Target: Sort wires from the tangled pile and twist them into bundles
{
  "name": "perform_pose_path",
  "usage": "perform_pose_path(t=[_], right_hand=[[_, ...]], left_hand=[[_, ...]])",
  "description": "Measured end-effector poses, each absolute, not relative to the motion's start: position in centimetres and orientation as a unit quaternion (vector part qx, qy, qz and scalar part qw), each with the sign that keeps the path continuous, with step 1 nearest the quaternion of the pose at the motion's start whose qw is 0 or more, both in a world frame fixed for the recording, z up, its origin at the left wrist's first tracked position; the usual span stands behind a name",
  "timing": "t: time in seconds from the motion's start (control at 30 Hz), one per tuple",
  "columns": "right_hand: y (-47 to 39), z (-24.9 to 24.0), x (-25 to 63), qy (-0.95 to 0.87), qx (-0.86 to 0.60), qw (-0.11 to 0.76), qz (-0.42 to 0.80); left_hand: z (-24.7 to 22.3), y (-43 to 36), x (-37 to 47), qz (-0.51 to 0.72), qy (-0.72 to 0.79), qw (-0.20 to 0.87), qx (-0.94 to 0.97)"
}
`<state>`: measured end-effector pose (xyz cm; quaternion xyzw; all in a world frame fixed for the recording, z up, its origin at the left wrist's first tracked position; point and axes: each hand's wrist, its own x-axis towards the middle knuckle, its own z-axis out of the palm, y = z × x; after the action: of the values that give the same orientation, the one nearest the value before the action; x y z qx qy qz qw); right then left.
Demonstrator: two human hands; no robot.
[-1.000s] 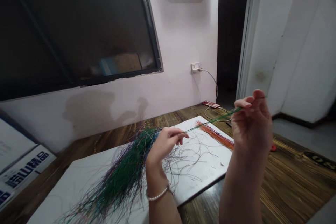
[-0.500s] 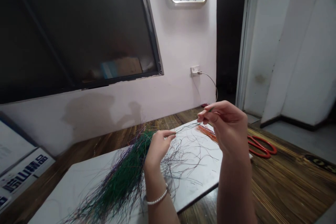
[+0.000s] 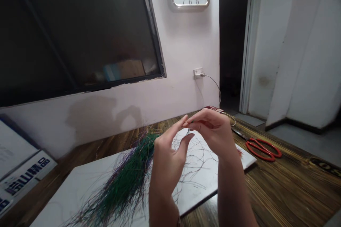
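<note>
Right hand (image 3: 211, 129) moved to left hand (image 3: 167, 152), pinching wiry strands (image 3: 189, 131); left gaped, thumb apart. Bristly bundle (image 3: 128, 179) lay lower left, grained table (image 3: 298, 191) past board (image 3: 199, 188) edge lower right.

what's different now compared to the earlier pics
The right hand has come left to meet the left hand, so the strands no longer stretch out between them. The right hand still pinches the strands; the left thumb has parted from its forefinger, opening that pinch. The green bundle still lies on the white board.
</note>
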<state>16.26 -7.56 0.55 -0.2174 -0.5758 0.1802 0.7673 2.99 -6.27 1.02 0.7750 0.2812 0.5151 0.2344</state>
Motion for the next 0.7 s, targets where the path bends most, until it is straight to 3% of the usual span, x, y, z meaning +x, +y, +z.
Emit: perform_pose_path(t=[0.37, 0.7], right_hand=[[-7.3, 0.7, 14.8, -0.587, -0.238, 0.763, 0.127], [-8.4, 1.3, 14.3, -0.6, -0.251, 0.76, 0.012]], left_hand=[[0.6, -5.8, 4.0, 0.683, 0.261, 0.211, 0.649], [0.9, -5.8, 3.7, 0.703, 0.276, 0.255, 0.604]])
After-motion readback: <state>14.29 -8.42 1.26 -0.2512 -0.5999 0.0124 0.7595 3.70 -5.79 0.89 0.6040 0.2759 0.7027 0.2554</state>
